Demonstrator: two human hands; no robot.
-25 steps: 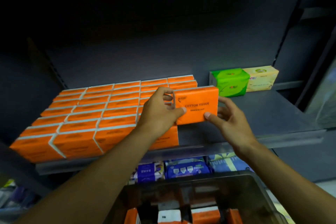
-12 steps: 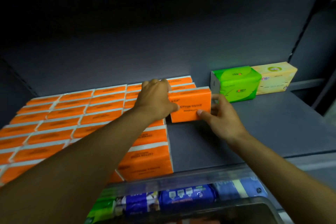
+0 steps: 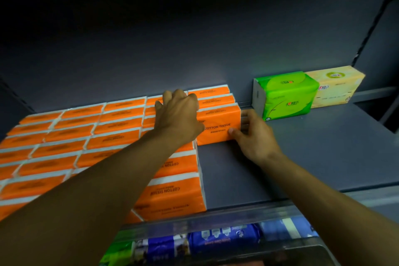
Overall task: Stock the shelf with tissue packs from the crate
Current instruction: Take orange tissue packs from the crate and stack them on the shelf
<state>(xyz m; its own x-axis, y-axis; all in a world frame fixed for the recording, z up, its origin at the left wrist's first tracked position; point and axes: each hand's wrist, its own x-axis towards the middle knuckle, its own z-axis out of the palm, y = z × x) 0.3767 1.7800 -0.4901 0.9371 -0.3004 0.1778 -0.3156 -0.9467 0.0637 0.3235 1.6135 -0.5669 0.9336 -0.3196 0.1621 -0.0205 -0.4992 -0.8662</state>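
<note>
Now we're seating the orange cotton tissue pack point(image 3: 218, 124) third from the back in the newest, rightmost column.

It stands on edge on the grey shelf point(image 3: 313, 157), label towards us, pressed against the pack behind and flush with the big orange block point(image 3: 86, 136) on its left, so the rows line up. Our right hand point(image 3: 252, 134) grasps its right end, thumb on the front face and fingers round the side, steering it square. Our left hand point(image 3: 179, 114) lies over its left corner and the neighbouring tops. We can't tell whether it grips or only presses down. Bare shelf in front leaves room for more in this column. A green tissue pack point(image 3: 285, 95) and a yellow tissue pack point(image 3: 336, 86) sit apart at the back right. Below, the lower shelf holds blue packs point(image 3: 222, 242). Of the crate only a clear rim point(image 3: 291, 251) shows, its contents hidden.
</note>
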